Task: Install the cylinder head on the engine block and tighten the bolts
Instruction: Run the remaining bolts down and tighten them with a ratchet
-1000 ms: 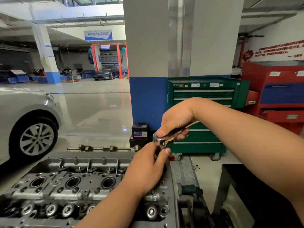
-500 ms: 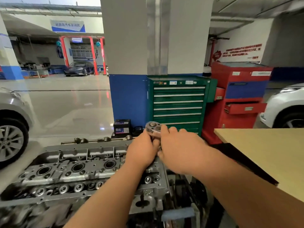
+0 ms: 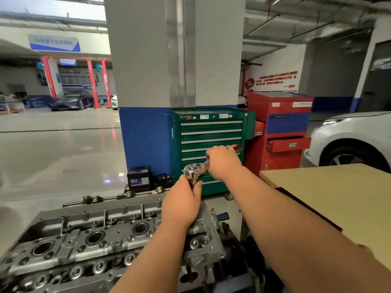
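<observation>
The cylinder head [image 3: 88, 235] lies left of the table [image 3: 338, 199], tool cabinets [image 3: 211, 144] behind.

I can read nothing for certain: the red lettering [image 3: 275, 80] on the wall right of the green tool cabinet [image 3: 211, 140], the blue banner [image 3: 54, 43] far to its left and the battery label [image 3: 137, 181] just left of it are all blurred.

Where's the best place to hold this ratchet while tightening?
Take the ratchet by its handle, coming from the right as the right hand does: it juts sideways, giving leverage. The left hand grips just below its head, steadying it.
</observation>
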The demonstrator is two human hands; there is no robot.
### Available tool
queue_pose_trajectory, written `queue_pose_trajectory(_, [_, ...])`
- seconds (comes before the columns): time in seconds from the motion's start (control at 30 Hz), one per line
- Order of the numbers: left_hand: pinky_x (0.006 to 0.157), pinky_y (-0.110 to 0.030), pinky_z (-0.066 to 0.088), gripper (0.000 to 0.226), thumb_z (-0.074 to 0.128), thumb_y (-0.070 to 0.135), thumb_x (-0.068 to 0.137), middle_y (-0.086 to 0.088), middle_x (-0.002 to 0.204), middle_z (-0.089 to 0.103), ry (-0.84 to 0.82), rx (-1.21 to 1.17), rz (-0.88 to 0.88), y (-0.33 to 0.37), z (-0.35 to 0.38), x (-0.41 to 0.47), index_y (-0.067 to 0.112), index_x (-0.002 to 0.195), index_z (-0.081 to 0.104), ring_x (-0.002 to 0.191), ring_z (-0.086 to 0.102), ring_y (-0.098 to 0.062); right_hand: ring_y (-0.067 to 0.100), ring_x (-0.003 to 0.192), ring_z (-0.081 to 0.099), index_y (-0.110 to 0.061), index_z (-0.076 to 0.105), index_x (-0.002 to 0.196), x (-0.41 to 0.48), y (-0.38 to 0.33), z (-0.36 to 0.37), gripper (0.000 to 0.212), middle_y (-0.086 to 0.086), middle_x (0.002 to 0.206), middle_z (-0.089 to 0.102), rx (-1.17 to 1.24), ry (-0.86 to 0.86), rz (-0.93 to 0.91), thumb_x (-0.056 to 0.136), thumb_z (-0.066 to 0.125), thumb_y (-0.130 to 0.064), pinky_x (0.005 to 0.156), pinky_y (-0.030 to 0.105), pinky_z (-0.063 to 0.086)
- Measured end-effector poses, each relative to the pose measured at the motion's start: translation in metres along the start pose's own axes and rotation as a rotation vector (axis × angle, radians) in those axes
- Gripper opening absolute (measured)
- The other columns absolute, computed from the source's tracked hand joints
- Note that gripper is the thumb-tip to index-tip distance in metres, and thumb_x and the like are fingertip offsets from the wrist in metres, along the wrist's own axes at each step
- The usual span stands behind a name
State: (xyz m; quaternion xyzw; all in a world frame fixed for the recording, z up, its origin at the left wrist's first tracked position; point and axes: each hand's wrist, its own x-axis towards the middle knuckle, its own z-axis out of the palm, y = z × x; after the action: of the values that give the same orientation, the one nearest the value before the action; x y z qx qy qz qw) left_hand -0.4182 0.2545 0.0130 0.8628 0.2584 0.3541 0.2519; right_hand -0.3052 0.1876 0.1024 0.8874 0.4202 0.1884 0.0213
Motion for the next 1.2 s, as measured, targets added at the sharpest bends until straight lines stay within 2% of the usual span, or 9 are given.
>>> queue_pose_trajectory(0.2, [0.051, -0.03, 0.029, 0.008, 0.045, 0.032, 0.094, 0.014, 0.068, 0.045, -0.066, 0.017, -0.044, 0.003, 0.001, 0.001, 0.026, 0.094, 0.04, 0.057, 0.041, -0.002, 0.032, 0.111, 0.051, -0.008, 0.037, 0.132, -0.11, -0.022, -0.02, 0.044, 0.014, 0.123, 0.053, -0.201, -0.042, 0.166, 0.092, 0.04, -0.027, 0.085, 0.043, 0.032])
queue_pose_trajectory(0.3, [0.055, -0.03, 0.033, 0.009, 0.045, 0.03, 0.094, 0.013, 0.072, 0.049, -0.094, -0.044, -0.085, 0.003, -0.001, 0.003, 0.022, 0.097, 0.044, 0.061, 0.047, -0.007, 0.03, 0.099, 0.057, -0.011, 0.044, 0.109, -0.121, -0.041, -0.024, 0.025, 0.012, 0.111, 0.059, -0.19, -0.004, 0.065, 0.09, 0.028, -0.015, 0.071, 0.041, 0.024])
queue_pose_trajectory(0.4, [0.055, -0.031, 0.032, 0.015, 0.042, 0.036, 0.098, 0.012, 0.071, 0.047, -0.105, -0.088, -0.057, 0.001, -0.001, 0.001, 0.022, 0.092, 0.043, 0.061, 0.044, -0.003, 0.026, 0.089, 0.058, -0.018, 0.044, 0.079, -0.067, -0.018, -0.024, 0.013, 0.002, 0.101, 0.064, -0.154, -0.022, 0.139, 0.089, 0.047, -0.011, 0.079, 0.041, 0.031])
queue_pose_trajectory(0.57, [0.063, -0.031, 0.033, 0.023, 0.042, 0.043, 0.098, 0.013, 0.07, 0.042, -0.083, -0.044, -0.036, 0.001, -0.002, 0.004, 0.021, 0.091, 0.042, 0.062, 0.043, -0.011, 0.023, 0.115, 0.05, -0.022, 0.059, 0.116, 0.002, -0.021, -0.003, 0.025, 0.002, 0.119, 0.058, 0.024, -0.027, -0.112, 0.091, 0.056, -0.021, 0.099, 0.039, 0.035])
queue_pose_trajectory(0.7, [0.054, -0.032, 0.03, 0.015, 0.044, 0.035, 0.097, 0.012, 0.068, 0.043, -0.096, -0.013, -0.063, 0.004, -0.002, 0.002, 0.022, 0.095, 0.039, 0.058, 0.04, -0.006, 0.03, 0.116, 0.047, -0.013, 0.048, 0.126, -0.051, -0.024, -0.015, 0.04, 0.01, 0.125, 0.053, -0.139, -0.044, 0.155, 0.091, 0.052, -0.032, 0.093, 0.045, 0.032])
queue_pose_trajectory(0.9, [0.055, -0.032, 0.032, 0.018, 0.046, 0.033, 0.096, 0.013, 0.069, 0.044, -0.116, -0.068, -0.095, 0.003, 0.0, 0.002, 0.023, 0.098, 0.032, 0.061, 0.046, -0.011, 0.028, 0.088, 0.058, -0.014, 0.053, 0.106, -0.083, -0.046, -0.005, 0.017, 0.007, 0.104, 0.062, -0.085, 0.146, 0.135, 0.094, 0.042, -0.02, 0.068, 0.038, 0.028])
queue_pose_trajectory(0.97, [0.06, -0.032, 0.034, 0.018, 0.042, 0.038, 0.098, 0.012, 0.07, 0.042, -0.107, -0.071, -0.036, 0.002, 0.001, 0.002, 0.022, 0.101, 0.034, 0.064, 0.045, -0.015, 0.025, 0.088, 0.059, -0.018, 0.055, 0.089, -0.046, -0.023, -0.001, 0.007, 0.002, 0.098, 0.064, -0.03, 0.151, 0.093, 0.091, 0.049, -0.017, 0.073, 0.036, 0.037])
queue_pose_trajectory(1.1, [0.063, -0.033, 0.038, 0.021, 0.041, 0.042, 0.098, 0.009, 0.074, 0.048, -0.105, -0.089, -0.018, -0.001, 0.002, 0.008, 0.022, 0.101, 0.036, 0.064, 0.047, -0.012, 0.024, 0.105, 0.054, -0.018, 0.062, 0.104, -0.002, -0.022, -0.001, 0.019, 0.003, 0.108, 0.061, 0.091, -0.004, -0.19, 0.086, 0.057, -0.017, 0.09, 0.036, 0.044])
queue_pose_trajectory(1.2, [0.057, -0.033, 0.034, 0.019, 0.043, 0.036, 0.098, 0.011, 0.071, 0.047, -0.129, -0.095, -0.027, 0.0, 0.003, 0.006, 0.021, 0.103, 0.033, 0.061, 0.045, -0.008, 0.028, 0.108, 0.051, -0.016, 0.056, 0.112, -0.033, -0.024, -0.005, 0.027, 0.007, 0.111, 0.058, -0.045, 0.006, 0.074, 0.086, 0.054, -0.024, 0.086, 0.042, 0.037])
